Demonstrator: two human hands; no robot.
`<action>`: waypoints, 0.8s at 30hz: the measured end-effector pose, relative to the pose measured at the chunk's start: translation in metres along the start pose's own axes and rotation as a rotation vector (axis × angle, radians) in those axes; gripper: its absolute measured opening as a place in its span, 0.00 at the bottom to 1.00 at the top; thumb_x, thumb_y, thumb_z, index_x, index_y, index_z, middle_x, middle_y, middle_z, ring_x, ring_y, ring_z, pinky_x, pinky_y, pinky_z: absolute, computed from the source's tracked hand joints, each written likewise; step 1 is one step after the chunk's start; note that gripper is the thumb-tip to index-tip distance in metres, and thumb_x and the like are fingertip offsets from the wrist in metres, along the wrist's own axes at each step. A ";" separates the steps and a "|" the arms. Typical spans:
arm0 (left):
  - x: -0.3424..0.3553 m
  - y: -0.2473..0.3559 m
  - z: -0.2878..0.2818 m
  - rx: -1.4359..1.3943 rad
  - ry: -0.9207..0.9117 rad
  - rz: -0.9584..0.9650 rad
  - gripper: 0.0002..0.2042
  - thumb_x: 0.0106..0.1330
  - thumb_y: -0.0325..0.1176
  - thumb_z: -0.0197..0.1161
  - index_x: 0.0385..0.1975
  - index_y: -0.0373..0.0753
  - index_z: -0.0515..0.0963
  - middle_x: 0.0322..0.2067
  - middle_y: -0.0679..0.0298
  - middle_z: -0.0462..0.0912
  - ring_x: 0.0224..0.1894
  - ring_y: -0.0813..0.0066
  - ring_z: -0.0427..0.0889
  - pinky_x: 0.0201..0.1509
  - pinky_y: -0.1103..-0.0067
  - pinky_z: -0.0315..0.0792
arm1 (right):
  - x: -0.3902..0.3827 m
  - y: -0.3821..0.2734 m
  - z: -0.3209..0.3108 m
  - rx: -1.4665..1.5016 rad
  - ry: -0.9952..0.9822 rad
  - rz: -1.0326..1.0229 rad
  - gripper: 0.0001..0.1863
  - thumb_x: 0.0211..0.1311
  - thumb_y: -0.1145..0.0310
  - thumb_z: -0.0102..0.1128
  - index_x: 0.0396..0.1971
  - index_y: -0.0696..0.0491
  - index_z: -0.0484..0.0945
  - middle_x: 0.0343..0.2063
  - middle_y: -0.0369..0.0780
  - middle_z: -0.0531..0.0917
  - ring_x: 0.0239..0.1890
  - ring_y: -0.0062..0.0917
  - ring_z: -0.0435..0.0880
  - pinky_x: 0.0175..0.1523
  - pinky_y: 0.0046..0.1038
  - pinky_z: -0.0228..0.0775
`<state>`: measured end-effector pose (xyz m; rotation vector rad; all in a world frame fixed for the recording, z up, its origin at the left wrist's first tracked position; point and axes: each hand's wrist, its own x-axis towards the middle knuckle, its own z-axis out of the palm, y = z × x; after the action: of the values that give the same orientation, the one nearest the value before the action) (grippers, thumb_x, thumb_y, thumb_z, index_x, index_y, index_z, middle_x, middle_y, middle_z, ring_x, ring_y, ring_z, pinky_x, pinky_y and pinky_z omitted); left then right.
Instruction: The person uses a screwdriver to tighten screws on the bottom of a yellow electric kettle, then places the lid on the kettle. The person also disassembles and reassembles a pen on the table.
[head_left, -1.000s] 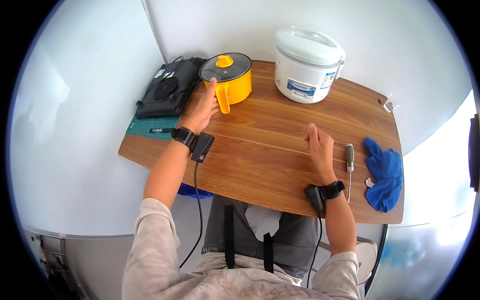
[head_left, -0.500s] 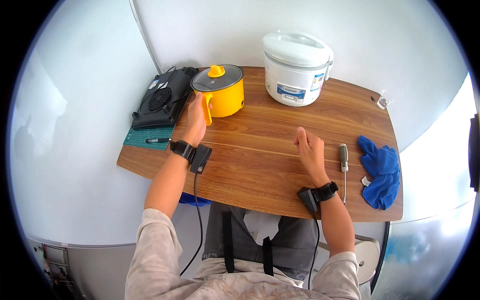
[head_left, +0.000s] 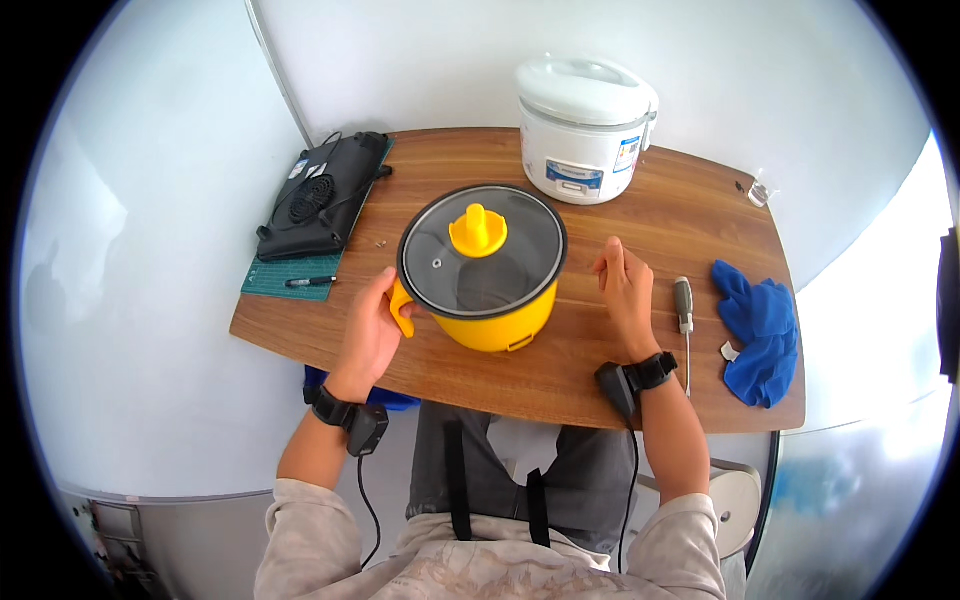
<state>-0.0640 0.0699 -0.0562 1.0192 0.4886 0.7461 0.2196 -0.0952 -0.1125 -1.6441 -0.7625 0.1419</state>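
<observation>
My left hand (head_left: pixel 370 335) is closed round the yellow side handle (head_left: pixel 401 309) of a yellow electric cooking pot (head_left: pixel 495 330). The pot appears raised off the table, closer to me than the rice cooker. Its dark-rimmed glass lid (head_left: pixel 480 285) is on, with a yellow knob (head_left: pixel 478 232) on top. To the right of the pot, my right hand (head_left: pixel 627 295) rests near the tabletop with its fingers curled in; nothing shows in it. A screwdriver (head_left: pixel 684 305) with a grey handle lies just right of that hand.
A white rice cooker (head_left: pixel 580 140) stands at the back of the wooden table (head_left: pixel 450 160). At the left, a black appliance (head_left: pixel 320 200) with a coiled cord lies on a green cutting mat (head_left: pixel 262 279) beside a black pen (head_left: pixel 311 282). A blue cloth (head_left: pixel 760 335) is bunched at the right edge.
The pot has come from the back left toward me and the table's middle, carried by my left hand on its handle. My right hand has barely moved.
</observation>
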 end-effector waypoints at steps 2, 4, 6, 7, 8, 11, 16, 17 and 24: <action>-0.011 -0.005 -0.001 -0.036 0.008 -0.039 0.11 0.76 0.41 0.55 0.41 0.40 0.79 0.37 0.69 0.79 0.40 0.80 0.71 0.44 0.79 0.66 | 0.000 0.001 0.001 -0.009 -0.004 0.008 0.30 0.79 0.51 0.47 0.20 0.58 0.76 0.13 0.35 0.70 0.18 0.16 0.68 0.26 0.25 0.60; -0.017 -0.012 -0.004 -0.044 -0.008 -0.065 0.11 0.75 0.40 0.56 0.40 0.40 0.80 0.37 0.69 0.79 0.40 0.80 0.72 0.43 0.79 0.65 | 0.000 0.002 0.005 -0.034 -0.013 0.028 0.30 0.79 0.51 0.47 0.21 0.59 0.76 0.13 0.36 0.70 0.19 0.16 0.68 0.27 0.26 0.61; -0.019 -0.018 -0.005 -0.043 -0.029 -0.083 0.11 0.74 0.40 0.57 0.39 0.40 0.80 0.37 0.69 0.80 0.40 0.80 0.72 0.43 0.79 0.65 | 0.000 0.002 0.006 -0.054 0.005 0.004 0.30 0.78 0.51 0.46 0.21 0.60 0.76 0.13 0.38 0.71 0.19 0.21 0.70 0.29 0.29 0.64; -0.020 -0.021 -0.005 -0.038 -0.042 -0.089 0.11 0.74 0.40 0.57 0.39 0.40 0.80 0.37 0.69 0.80 0.40 0.80 0.73 0.43 0.79 0.65 | 0.000 0.001 0.006 -0.062 0.014 -0.008 0.30 0.78 0.51 0.46 0.20 0.60 0.76 0.13 0.39 0.71 0.19 0.24 0.72 0.29 0.31 0.65; -0.022 -0.023 -0.003 -0.033 -0.055 -0.094 0.11 0.74 0.40 0.57 0.39 0.40 0.80 0.37 0.69 0.80 0.40 0.80 0.73 0.43 0.78 0.65 | 0.000 0.001 0.006 -0.060 0.005 -0.002 0.30 0.78 0.51 0.46 0.20 0.60 0.77 0.13 0.40 0.72 0.19 0.24 0.72 0.30 0.31 0.65; -0.023 -0.021 0.007 -0.004 -0.076 -0.102 0.11 0.73 0.40 0.57 0.38 0.40 0.81 0.37 0.68 0.81 0.40 0.80 0.73 0.42 0.78 0.65 | 0.001 0.002 0.003 -0.061 -0.002 0.014 0.31 0.78 0.50 0.46 0.21 0.60 0.77 0.13 0.40 0.73 0.19 0.24 0.74 0.30 0.30 0.66; -0.022 -0.029 0.002 0.018 -0.061 -0.105 0.12 0.72 0.40 0.58 0.37 0.39 0.81 0.36 0.68 0.81 0.39 0.80 0.73 0.41 0.78 0.65 | 0.001 0.002 0.004 -0.051 -0.033 0.026 0.31 0.78 0.50 0.47 0.21 0.60 0.78 0.13 0.41 0.75 0.19 0.26 0.75 0.30 0.31 0.68; -0.021 -0.030 0.001 0.010 -0.073 -0.112 0.12 0.72 0.40 0.58 0.36 0.39 0.81 0.36 0.68 0.81 0.39 0.80 0.74 0.41 0.78 0.65 | 0.001 0.002 0.005 -0.055 -0.030 0.017 0.31 0.78 0.50 0.47 0.21 0.61 0.79 0.13 0.42 0.75 0.19 0.27 0.75 0.30 0.32 0.68; -0.024 -0.035 0.004 0.052 -0.069 -0.127 0.12 0.70 0.40 0.58 0.34 0.37 0.81 0.32 0.68 0.81 0.36 0.79 0.74 0.39 0.78 0.65 | -0.001 -0.006 0.005 -0.063 -0.025 0.020 0.30 0.78 0.52 0.48 0.22 0.61 0.79 0.14 0.45 0.77 0.18 0.30 0.76 0.30 0.33 0.69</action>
<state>-0.0660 0.0386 -0.0849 1.0488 0.5104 0.5858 0.2139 -0.0915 -0.1088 -1.7128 -0.7770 0.1543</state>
